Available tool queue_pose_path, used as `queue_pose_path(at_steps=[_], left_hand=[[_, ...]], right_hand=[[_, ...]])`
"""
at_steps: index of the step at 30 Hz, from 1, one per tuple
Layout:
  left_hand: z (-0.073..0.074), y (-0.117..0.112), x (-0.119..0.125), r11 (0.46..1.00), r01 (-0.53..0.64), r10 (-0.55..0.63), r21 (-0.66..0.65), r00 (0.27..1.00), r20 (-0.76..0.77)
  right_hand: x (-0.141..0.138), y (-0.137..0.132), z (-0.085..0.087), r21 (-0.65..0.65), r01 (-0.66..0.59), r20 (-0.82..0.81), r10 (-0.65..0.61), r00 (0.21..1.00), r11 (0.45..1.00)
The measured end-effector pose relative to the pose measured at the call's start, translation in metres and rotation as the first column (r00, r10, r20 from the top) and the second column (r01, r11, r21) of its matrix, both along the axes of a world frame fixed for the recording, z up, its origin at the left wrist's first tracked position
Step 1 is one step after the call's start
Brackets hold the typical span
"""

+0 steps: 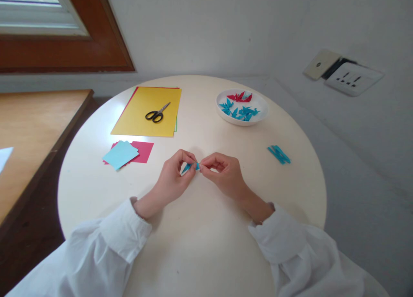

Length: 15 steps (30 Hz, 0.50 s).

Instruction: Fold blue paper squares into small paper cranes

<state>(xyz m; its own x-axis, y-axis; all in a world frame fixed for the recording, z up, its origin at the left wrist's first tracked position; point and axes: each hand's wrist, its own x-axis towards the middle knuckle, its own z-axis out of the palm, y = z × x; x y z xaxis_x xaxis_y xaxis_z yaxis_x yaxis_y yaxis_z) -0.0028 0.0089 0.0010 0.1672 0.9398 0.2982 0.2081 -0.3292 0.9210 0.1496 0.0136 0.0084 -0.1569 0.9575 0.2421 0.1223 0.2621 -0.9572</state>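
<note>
Between my two hands, above the middle of the round table, is a small blue folded paper (186,168). My left hand (177,172) pinches it between thumb and fingers, so part of it is hidden. The thumb and forefinger of my right hand (224,170) close on its right end. Farther back on the right stands a white dish (220,113) holding several blue paper cranes (245,113) and some red ones (240,97). Several narrow blue folded papers (279,154) lie at the right side of the table.
At the back left, black-handled scissors (157,114) rest on a stack of coloured sheets topped by a yellow sheet (135,112). Nearer lie light blue paper squares (121,154) over pink ones (145,151). The white round table (200,245) stands close to walls; a wooden surface (38,120) is left.
</note>
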Motion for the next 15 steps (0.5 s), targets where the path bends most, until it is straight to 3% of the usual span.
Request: queue_pose_path(at_steps=[5,15], left_hand=[[-0.0015,-0.0001,-0.0002,1.0,0.016,-0.016,0.006,0.999,0.045],[-0.0035,0.0,-0.0013,1.0,-0.002,0.002,-0.016,0.999,-0.043]], right_hand=[[-0.0009,-0.0012,0.0015,-0.018,-0.006,-0.007,0.006,1.0,1.0],[-0.0011,-0.0001,0.0003,-0.036,0.012,0.014,-0.011,1.0,0.999]])
